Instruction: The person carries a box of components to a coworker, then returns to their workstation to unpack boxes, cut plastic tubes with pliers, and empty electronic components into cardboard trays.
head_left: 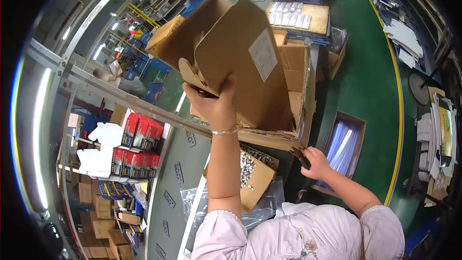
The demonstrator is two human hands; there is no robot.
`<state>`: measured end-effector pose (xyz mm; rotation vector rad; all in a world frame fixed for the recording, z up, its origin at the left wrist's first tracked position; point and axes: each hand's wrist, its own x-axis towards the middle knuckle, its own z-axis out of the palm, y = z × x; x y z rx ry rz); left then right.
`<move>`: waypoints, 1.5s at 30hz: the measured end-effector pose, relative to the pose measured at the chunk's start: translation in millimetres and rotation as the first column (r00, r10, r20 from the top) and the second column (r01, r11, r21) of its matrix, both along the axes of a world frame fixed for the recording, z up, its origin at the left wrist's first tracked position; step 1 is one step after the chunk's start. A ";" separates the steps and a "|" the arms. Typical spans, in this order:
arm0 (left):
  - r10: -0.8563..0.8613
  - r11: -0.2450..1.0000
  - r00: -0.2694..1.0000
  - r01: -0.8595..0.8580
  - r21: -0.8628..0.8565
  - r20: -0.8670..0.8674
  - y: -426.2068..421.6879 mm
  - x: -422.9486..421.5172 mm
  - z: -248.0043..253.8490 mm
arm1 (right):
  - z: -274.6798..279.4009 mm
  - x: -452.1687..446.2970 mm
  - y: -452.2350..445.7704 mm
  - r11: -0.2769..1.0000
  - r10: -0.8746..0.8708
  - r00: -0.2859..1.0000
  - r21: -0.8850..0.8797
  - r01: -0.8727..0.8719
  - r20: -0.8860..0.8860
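Gripping the brown cardboard carton [243, 62] by its lower left edge, the left hand [215, 106] was closed around the board, thumb on the near face. The carton was raised and tilted, with a white label [263, 56] on its broad face and folded flaps parted on its left side; its inside was mostly hidden. It stood in front of a large open carton [308, 98], covering much of that one's mouth, so the contents there could not be made out.

The right hand [317, 164] was narrow, closed on a dark hand tool [303, 159] just beside the large carton's near right corner.

Nearer the person, a smaller carton [258, 180] held many small metallic parts [246, 167], with clear plastic sheeting [267, 204] around its lower side. Past the right hand, a long open box [362, 130] was filled with thin, pale violet strips [342, 142] lying lengthwise.

To the left, a metal rail [139, 97] crossed near the left hand, and the worktop [168, 178] had bare room between the red-and-black boxes [139, 132] and the small carton. On the right, green floor [368, 77] lay open up to a yellow line [400, 115].
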<state>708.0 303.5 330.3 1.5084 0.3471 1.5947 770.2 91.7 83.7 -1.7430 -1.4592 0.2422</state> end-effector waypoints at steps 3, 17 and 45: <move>0.074 0.988 0.997 -0.074 0.136 0.001 -11.6 -9.8 28.1 | -5.5 -1.5 7.1 0.996 -0.056 0.998 0.070 0.055 0.020; 0.422 0.808 0.814 -0.537 0.242 0.398 -76.3 -215.2 150.4 | -10.5 -3.3 15.5 0.999 0.006 1.000 -0.033 -0.006 0.015; 0.800 0.540 0.600 -0.705 -0.460 0.020 -212.7 -426.8 72.6 | -94.2 -12.0 144.0 0.943 0.141 0.978 -0.323 -0.085 0.156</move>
